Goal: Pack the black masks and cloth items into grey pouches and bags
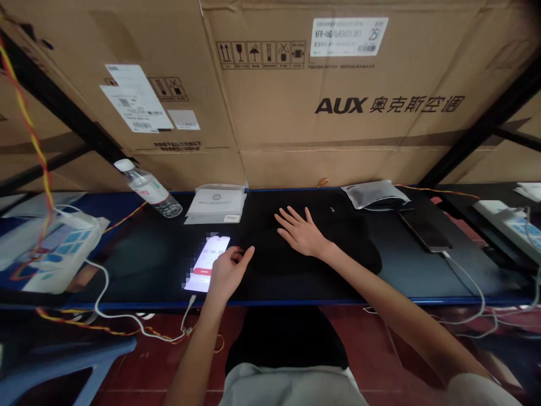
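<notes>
A black cloth item [350, 242], perhaps a garment, lies spread on the dark table, with a tiny white mark near its top. Resting flat on it, fingers spread, is my right hand [302, 234]. My left hand [228, 273] is at the cloth's left side, its fingers curled in and the thumb pointing right. Black on black hides whether cloth is between those fingers. Just left of that hand, and partly covered by it, a lit phone [205, 270] shows a running timer and a red button.
Large cardboard boxes [274, 124] stand behind the table. Along the back are a water bottle [152, 192], a flat white packet [216, 202] and a grey pouch [374, 195]. A dark phone [425, 230] charges at right. Cables [103, 287] hang over the front edge. A blue stool [97, 361] stands lower left.
</notes>
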The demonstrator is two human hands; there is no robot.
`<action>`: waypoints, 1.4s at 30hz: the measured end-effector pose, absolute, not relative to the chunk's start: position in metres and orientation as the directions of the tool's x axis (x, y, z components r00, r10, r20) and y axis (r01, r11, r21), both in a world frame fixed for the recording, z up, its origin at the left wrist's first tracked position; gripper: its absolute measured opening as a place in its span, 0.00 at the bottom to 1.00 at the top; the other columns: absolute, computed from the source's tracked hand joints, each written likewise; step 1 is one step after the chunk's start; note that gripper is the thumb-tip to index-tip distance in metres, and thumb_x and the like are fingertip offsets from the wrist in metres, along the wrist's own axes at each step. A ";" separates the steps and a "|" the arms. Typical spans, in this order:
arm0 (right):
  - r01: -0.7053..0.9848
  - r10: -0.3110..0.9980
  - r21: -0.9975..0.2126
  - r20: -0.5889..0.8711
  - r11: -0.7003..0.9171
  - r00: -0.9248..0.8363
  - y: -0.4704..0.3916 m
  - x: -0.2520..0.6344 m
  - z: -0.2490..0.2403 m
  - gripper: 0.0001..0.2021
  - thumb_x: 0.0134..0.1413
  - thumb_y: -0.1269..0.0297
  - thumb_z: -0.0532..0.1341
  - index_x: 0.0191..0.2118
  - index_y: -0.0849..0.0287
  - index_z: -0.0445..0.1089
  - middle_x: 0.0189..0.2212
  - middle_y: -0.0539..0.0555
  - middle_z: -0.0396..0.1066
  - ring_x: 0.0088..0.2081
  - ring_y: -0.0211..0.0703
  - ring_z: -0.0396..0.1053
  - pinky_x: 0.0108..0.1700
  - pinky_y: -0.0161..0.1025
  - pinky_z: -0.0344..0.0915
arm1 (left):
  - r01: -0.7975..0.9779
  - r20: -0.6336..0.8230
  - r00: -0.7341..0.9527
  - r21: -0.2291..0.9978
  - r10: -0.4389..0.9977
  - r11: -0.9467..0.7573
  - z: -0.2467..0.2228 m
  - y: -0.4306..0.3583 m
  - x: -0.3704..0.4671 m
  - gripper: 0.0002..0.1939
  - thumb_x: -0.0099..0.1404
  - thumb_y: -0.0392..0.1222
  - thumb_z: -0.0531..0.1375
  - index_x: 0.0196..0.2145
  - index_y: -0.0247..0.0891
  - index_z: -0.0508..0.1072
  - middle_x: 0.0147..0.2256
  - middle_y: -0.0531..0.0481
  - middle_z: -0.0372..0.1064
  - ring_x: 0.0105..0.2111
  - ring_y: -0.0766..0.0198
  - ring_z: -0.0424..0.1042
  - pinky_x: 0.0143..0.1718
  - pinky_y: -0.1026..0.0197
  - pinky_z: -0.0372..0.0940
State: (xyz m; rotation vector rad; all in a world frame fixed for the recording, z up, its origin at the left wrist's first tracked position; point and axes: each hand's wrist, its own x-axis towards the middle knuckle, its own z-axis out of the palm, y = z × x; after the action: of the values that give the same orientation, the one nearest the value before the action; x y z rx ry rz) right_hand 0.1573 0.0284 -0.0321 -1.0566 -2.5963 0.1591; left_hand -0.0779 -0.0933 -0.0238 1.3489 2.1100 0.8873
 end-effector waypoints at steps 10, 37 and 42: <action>0.660 0.705 -0.254 0.328 0.707 -0.629 0.027 0.159 -0.045 0.27 0.77 0.51 0.43 0.73 0.50 0.54 0.73 0.55 0.53 0.75 0.54 0.45 0.71 0.76 0.36 | -0.066 -0.154 -0.444 0.988 0.883 0.139 -0.003 -0.082 -0.055 0.20 0.59 0.52 0.69 0.41 0.43 0.65 0.37 0.50 0.73 0.39 0.55 0.81 0.39 0.51 0.78; 0.667 0.720 -0.277 0.330 0.692 -0.610 0.024 0.160 -0.043 0.26 0.77 0.50 0.44 0.72 0.49 0.57 0.72 0.54 0.57 0.75 0.51 0.48 0.73 0.70 0.37 | -0.329 -0.469 -0.310 0.869 0.827 0.369 0.003 -0.046 -0.096 0.16 0.47 0.33 0.70 0.35 0.34 0.73 0.26 0.53 0.71 0.18 0.67 0.72 0.21 0.66 0.68; 0.668 0.718 -0.271 0.334 0.693 -0.610 0.025 0.160 -0.045 0.26 0.76 0.49 0.44 0.72 0.50 0.58 0.72 0.54 0.56 0.74 0.51 0.48 0.73 0.70 0.37 | 0.003 -0.228 -0.475 0.966 0.850 0.260 -0.005 -0.043 -0.101 0.20 0.44 0.29 0.63 0.39 0.35 0.75 0.18 0.58 0.64 0.14 0.68 0.65 0.14 0.67 0.60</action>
State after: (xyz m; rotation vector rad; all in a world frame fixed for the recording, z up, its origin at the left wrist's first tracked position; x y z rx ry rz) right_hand 0.1605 0.0251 -0.0446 -1.0749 -2.4861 0.1654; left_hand -0.1010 -0.0433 -0.0046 0.7885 1.7205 1.3164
